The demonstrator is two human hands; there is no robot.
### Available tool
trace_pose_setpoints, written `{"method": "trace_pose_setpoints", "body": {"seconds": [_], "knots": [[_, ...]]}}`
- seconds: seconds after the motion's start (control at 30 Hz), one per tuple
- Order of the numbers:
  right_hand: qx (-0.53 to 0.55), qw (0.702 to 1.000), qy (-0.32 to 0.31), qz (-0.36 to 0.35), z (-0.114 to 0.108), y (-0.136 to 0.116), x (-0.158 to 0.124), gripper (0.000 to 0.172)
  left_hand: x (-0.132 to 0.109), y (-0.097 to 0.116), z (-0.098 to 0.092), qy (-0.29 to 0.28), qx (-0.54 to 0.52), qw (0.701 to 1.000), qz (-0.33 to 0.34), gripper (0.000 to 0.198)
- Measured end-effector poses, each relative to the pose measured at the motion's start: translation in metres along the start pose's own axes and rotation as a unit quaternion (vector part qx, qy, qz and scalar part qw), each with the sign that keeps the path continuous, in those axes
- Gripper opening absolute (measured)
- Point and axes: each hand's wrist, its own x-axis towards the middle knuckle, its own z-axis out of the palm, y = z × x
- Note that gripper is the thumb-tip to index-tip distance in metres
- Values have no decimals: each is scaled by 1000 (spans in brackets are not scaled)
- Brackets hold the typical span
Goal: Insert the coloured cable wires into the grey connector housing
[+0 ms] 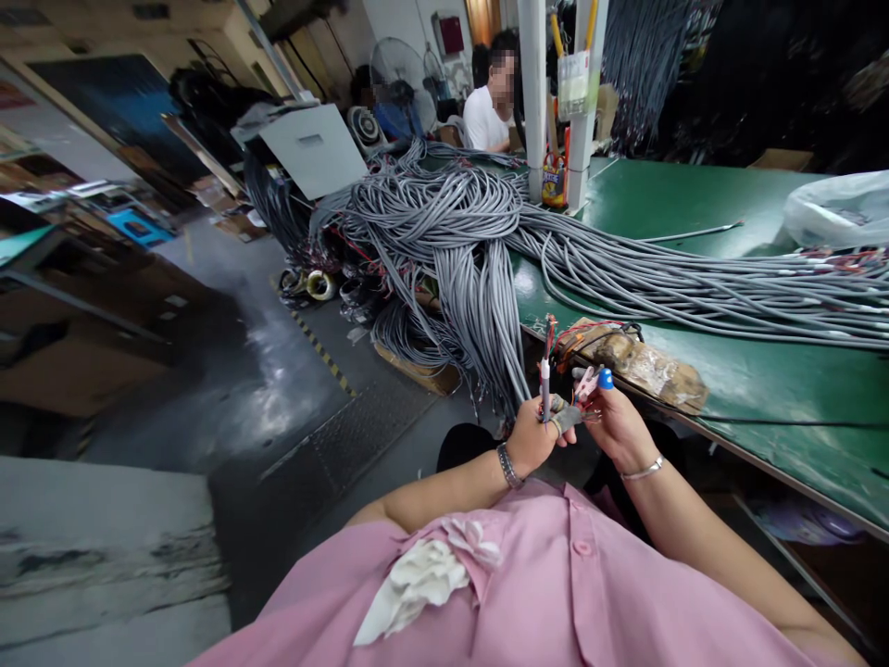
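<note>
My left hand is closed around a grey cable that stands upright, with a white sleeve and stripped reddish wires at its top. Grey wrapping covers some of its fingers. Close beside it, my right hand has its fingers pinched together, a blue finger cover on one tip. Thin reddish wires show at those fingertips; their exact grip is partly hidden. A pale pink clip sits just behind the fingers, by the table edge.
A tape-wrapped wooden block with wires lies at the edge of the green table. A large heap of grey cables spreads over the table and hangs down its side. White posts rise behind; a person sits beyond.
</note>
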Motion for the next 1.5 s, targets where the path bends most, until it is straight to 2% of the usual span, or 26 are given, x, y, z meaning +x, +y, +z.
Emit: {"method": "trace_pose_setpoints", "body": {"seconds": [0.17, 0.33, 0.47, 0.6, 0.73, 0.9, 1.0, 1.17, 1.3, 1.4, 1.5], "knots": [[6, 1000, -3, 10, 5, -1, -5, 40, -1, -1, -2, -8, -9, 1000, -6, 39], [26, 998, -37, 39, 7, -6, -12, 47, -5, 1, -5, -15, -15, 1000, 2, 38], [12, 993, -75, 87, -2, -9, -17, 50, -11, 0, -8, -17, -15, 1000, 8, 38], [-42, 984, -123, 119, -13, -15, -27, 45, -14, -3, -10, -15, -7, 1000, 1, 38], [-126, 975, -154, 99, -15, -22, -35, 28, -14, -3, -9, -11, -2, 1000, 5, 37], [-223, 966, -120, 44, -11, -22, -36, 21, -15, -4, -10, -24, 8, 999, 21, 38], [-252, 961, -116, 6, -4, -21, -38, 18, -12, -6, -12, -57, 26, 998, 14, 37], [-254, 953, -165, 27, 9, -20, -41, 22, -6, -2, -16, -126, 56, 990, -13, 36], [-267, 959, -94, -4, 4, -15, -36, 22, -6, 4, -17, -112, 28, 993, -20, 38], [-214, 976, -41, -5, -4, -13, -32, 22, -8, 5, -18, -93, 8, 995, -21, 39], [-149, 988, -26, 23, -6, -15, -33, 23, -9, 2, -18, -79, -5, 996, -27, 39]]}}
